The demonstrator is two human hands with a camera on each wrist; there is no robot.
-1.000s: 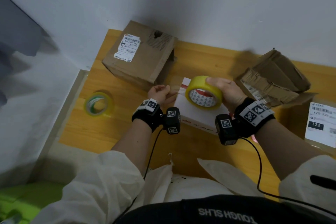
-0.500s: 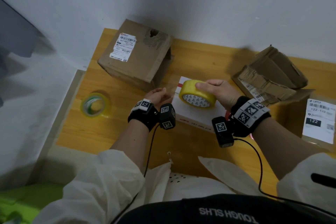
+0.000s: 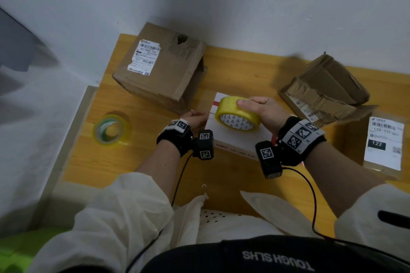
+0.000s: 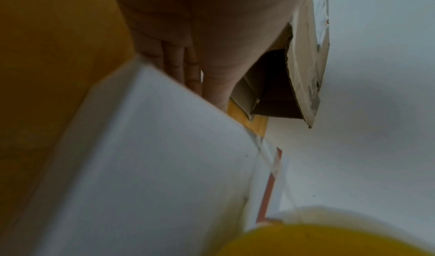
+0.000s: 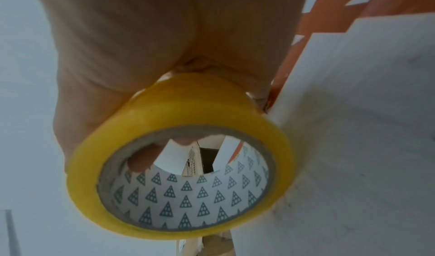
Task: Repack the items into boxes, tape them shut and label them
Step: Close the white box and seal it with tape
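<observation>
— At twelve o'clock from the right hand, what is being gripped?
— A yellow roll of packing tape with a triangle-printed core is held there: the thumb is laid over its outer band, and in the right wrist view fingertips are seen hooked inside the core. The roll is stood on edge on top of the flat white carton with red stripes, its open face turned toward six o'clock.

— And the left hand?
— It is pressed against the carton's nine o'clock side with the fingers laid nearly straight; nothing is clasped. A thin clear strip appears to be stretched from the roll to that far left corner in the left wrist view, though the blur leaves this uncertain.

— Which relation is the coming move judged to turn on?
— The roll is sat near the carton's eleven o'clock corner, so the untaped length lies toward five o'clock, along the lid's long axis. The right hand is nearer; a pull that way is likely called for while the carton is steadied by the left
</observation>
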